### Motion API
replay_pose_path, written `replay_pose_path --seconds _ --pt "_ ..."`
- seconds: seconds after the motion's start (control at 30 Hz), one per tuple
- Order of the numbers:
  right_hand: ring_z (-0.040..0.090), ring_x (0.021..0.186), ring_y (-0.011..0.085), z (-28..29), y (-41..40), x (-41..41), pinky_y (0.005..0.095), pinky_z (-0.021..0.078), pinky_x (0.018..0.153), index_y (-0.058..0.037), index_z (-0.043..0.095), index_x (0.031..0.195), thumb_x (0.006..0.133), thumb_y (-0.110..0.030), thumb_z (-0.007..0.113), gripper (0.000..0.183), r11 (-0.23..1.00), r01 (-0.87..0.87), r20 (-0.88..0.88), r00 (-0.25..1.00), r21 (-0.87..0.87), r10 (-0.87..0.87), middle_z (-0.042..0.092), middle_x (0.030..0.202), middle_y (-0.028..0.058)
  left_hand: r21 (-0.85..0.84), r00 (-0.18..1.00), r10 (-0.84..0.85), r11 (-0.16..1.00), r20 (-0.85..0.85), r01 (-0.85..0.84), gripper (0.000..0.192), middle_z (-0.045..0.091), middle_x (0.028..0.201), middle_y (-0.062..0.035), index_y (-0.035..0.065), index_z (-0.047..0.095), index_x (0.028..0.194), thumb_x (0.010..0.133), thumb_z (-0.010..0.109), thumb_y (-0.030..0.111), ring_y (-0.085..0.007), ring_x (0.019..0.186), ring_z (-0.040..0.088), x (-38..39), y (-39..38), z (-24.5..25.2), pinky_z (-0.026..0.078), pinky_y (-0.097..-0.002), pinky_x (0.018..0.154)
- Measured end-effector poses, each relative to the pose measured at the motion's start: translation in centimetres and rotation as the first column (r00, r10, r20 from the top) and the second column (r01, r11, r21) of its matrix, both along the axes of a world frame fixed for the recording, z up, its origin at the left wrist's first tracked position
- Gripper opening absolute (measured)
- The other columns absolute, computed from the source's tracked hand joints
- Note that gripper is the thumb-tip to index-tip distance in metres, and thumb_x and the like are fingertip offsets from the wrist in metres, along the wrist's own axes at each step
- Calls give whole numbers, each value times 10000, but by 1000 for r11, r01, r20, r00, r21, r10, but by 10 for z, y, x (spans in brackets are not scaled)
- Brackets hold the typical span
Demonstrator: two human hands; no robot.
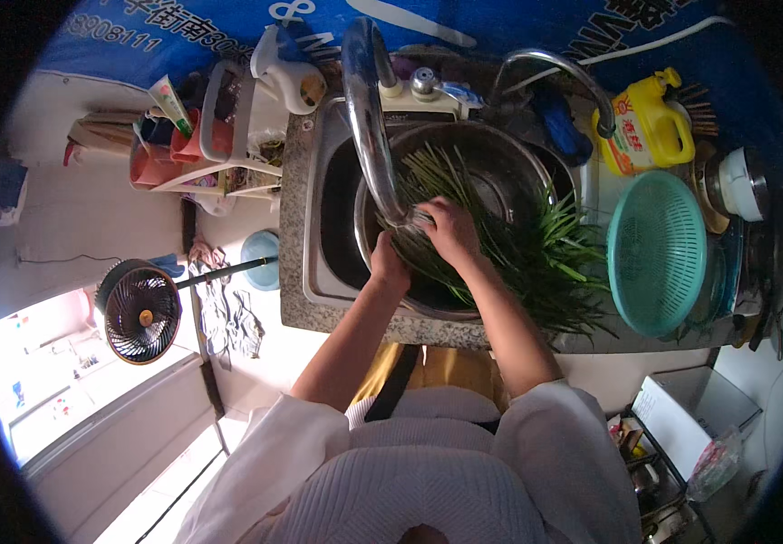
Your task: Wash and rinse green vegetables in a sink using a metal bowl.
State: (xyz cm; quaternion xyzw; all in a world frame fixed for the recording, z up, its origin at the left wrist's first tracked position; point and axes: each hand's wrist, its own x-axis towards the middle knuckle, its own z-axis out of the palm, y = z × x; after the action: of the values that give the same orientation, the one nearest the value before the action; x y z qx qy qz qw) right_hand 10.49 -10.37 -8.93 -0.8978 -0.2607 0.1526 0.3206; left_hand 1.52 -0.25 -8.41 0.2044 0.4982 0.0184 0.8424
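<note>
Long thin green leafy stalks (500, 251), perhaps chives or scallions, lie across a large round metal basin (527, 146) in the sink, their leafy ends over its right rim. Under the mouth of the curved chrome faucet (368, 115), my left hand (390, 264) grips the stalks near their lower left ends. My right hand (451, 231) is just to the right of the faucet mouth, its fingers bent over the same bundle. Water seems to run between the hands. The fingertips of my left hand are partly hidden.
On the counter at the right stand a teal plastic colander (656, 255) and a yellow jug (646, 126). A white spray bottle (289, 75) is behind the sink's left corner. Further left are a rack with red cups (191, 139) and a round black fan (141, 311). A second thin faucet (561, 61) arches behind.
</note>
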Motion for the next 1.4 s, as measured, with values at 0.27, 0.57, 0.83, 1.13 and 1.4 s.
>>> replay_pose_path --seconds 0.27,0.57,0.83,1.13,1.4 --pt "496 1032 337 -33 -35 41 436 394 866 -41 390 1222 840 -366 509 516 908 329 -273 877 -258 -396 519 1109 193 15 1000 25 1000 -17 -25 427 415 1265 -98 75 370 1257 912 338 324 -274 1144 406 8 -1 -3 320 -417 973" --pt "593 803 271 21 -14 -4 387 478 643 -36 423 1221 860 -420 460 528 937 -62 -179 984 -343 -1 600 884 163 -126 986 -109 984 123 124 386 518 1154 -87 82 476 1172 880 463 333 -287 1059 483 11 11 -40 368 -467 914" --pt "512 1000 322 31 -34 46 451 426 798 -128 349 1291 822 -302 546 537 874 20 -23 999 -486 -36 508 1113 172 229 929 -137 947 -345 225 446 468 1187 -127 -4 429 1186 872 467 311 -280 1063 456 7 4 -25 376 -397 893" --pt "136 1309 297 -21 -24 -2 622 147 986 -264 163 1369 857 -441 437 606 811 -135 81 972 -569 219 105 1433 71 128 844 -215 941 -491 313 470 487 1150 -129 -15 397 1218 851 485 266 -283 1060 464 18 -4 10 383 -371 876" --pt "123 1318 272 -15 -24 19 608 68 1007 -265 188 1368 882 -471 337 549 723 -267 -57 952 -637 301 137 1432 68 53 939 -174 979 -296 198 445 364 1279 -140 12 373 1239 862 472 227 -262 1105 403 19 -7 30 300 -420 926"
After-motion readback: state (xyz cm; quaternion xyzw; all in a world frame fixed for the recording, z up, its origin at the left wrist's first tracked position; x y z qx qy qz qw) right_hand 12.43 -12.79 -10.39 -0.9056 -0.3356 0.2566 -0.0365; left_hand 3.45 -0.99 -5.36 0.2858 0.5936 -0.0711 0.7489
